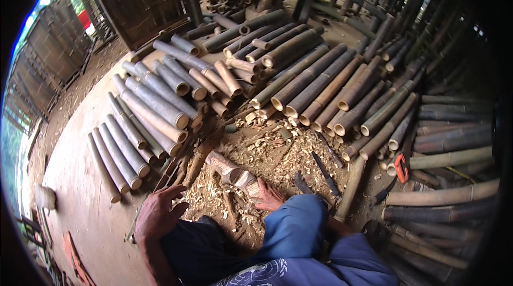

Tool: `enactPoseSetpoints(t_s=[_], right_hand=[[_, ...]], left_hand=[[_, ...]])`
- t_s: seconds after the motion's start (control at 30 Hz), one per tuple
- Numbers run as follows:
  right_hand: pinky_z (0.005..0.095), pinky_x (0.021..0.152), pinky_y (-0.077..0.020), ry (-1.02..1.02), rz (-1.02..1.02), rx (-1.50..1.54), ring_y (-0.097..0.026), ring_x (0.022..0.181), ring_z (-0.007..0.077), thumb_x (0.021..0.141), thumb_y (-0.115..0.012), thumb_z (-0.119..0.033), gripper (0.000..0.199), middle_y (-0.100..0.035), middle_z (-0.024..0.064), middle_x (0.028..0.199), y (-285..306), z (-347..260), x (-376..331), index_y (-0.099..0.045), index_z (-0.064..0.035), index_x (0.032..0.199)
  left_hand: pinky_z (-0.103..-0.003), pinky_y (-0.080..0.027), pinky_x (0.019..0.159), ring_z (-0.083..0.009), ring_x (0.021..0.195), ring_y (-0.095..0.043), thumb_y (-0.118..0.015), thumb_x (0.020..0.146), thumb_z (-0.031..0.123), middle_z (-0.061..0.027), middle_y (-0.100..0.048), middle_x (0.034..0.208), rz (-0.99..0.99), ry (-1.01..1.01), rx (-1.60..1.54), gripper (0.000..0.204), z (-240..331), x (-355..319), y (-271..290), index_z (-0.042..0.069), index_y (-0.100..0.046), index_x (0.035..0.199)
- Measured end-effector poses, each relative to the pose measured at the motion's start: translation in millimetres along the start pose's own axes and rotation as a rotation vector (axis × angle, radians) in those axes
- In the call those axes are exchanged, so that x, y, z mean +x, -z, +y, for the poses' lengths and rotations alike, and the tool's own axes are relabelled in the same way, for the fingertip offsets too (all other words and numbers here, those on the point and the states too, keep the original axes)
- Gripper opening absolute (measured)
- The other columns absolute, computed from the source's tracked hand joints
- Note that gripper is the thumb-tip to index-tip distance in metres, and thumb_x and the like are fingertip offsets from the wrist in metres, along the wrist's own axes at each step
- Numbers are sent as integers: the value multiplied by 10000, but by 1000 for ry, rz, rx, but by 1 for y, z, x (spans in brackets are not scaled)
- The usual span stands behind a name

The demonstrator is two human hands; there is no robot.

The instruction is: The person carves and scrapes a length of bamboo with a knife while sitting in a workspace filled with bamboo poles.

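My left hand point(159, 212) is raised over the left edge of the chip-strewn patch, fingers curved and apart, with nothing visible between them. A thin greenish strip point(131, 228) shows beside its wrist; I cannot tell whether it touches. My right hand point(270, 197) lies with outstretched fingers against the near end of a short, notched log point(233, 173), beside my bent knee. The log has pale, hacked surfaces and lies slanting among the chips. To the right of the hand, a long dark blade point(325, 173) and a shorter dark blade point(303, 183) lie on the ground.
Cut bamboo tubes point(155, 96) lie in rows on the left, and more bamboo poles point(320, 91) lie ahead. Further bamboo lengths point(454, 158) are stacked at right, near an orange-handled tool point(401, 167). Wood chips point(278, 150) cover the ground. A woven wall point(141, 0) stands behind.
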State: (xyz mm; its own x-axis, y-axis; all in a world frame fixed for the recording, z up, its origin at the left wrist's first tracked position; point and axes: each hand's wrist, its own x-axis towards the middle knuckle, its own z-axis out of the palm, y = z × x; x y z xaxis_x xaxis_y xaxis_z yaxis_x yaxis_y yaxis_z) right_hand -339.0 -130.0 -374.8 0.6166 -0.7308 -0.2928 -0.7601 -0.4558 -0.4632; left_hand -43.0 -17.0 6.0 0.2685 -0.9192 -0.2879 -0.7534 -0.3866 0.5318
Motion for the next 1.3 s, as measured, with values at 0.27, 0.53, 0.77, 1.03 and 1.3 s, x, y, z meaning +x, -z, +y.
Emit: enactPoseSetpoints(t_s=[0.27,0.53,0.77,1.03,1.3], right_hand=[[608,1060,-405,-82,-72,65,-517,1276,477,844,-762,-512,907,-498,305,1401,29,11,-11,-297,-111,1511],[588,1017,-422,-118,-43,58,-544,1218,460,862,-744,-500,802,-526,290,1328,44,26,-25,-343,-97,1428],[571,979,-437,-167,-21,82,-567,1166,445,878,-728,-489,714,-551,277,1264,55,47,-61,-383,-85,1355],[551,936,-454,-253,-63,133,-594,1107,428,897,-711,-477,621,-580,263,1191,59,70,-145,-429,-71,1271],[532,892,-471,-284,-176,191,-620,1049,410,915,-693,-465,537,-608,248,1118,66,74,-211,-475,-57,1188]], left_hand=[[-429,-551,878,-336,1000,-720,-773,840,199,-165,-749,1064,65,-29,31,401,4,-7,-1,76,-718,1217],[-422,-548,862,-324,970,-721,-770,838,192,-145,-751,1029,61,-8,47,391,11,-13,-1,72,-721,1207],[-408,-549,846,-300,940,-732,-778,840,172,-136,-756,1008,54,-37,74,388,19,-13,-5,66,-718,1209],[-376,-563,811,-233,918,-731,-780,854,154,-114,-754,1000,28,-69,-71,428,-7,-13,-7,86,-700,1270],[-337,-572,868,-157,987,-698,-728,936,151,-91,-738,1120,-93,-110,-274,397,-24,3,31,16,-662,1304]])
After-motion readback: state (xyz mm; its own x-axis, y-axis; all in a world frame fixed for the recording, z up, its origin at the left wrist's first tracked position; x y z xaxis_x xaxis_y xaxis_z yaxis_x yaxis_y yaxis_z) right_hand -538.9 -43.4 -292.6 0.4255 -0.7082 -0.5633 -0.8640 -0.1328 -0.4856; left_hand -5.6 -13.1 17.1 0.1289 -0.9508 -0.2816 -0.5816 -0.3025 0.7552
